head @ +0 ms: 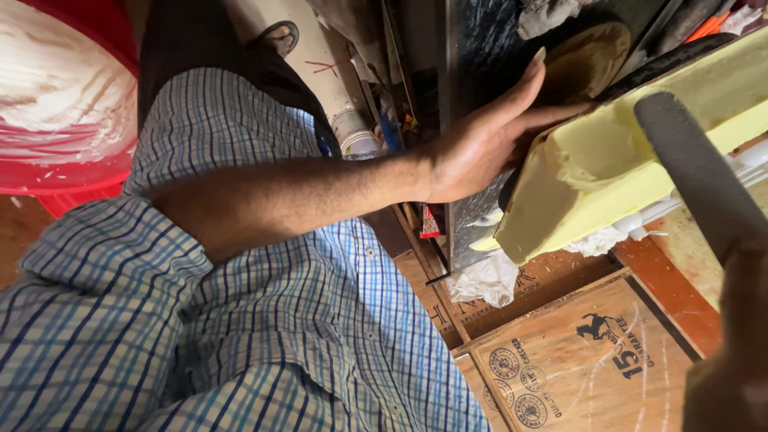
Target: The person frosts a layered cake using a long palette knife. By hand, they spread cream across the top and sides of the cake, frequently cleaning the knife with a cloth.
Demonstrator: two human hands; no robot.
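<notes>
My left hand [480,140] reaches across my body and grips the near end of a long pale-yellow foam block [608,176], fingers laid flat along its far side and thumb on its top. The block runs up toward the top right corner. My right hand [732,352] is a dark blur at the bottom right edge. It holds a thick dark-grey rough bar [696,168], like a file, that slants up over the yellow block. I cannot tell whether the bar touches the block.
Plywood boards [584,360] with printed stamps lie below the block. Crumpled white plastic [488,280] sits under the block's end. A dark marbled slab [480,48] stands behind my left hand. A red tub [64,104] is at the top left, a white pipe [332,80] beside my leg.
</notes>
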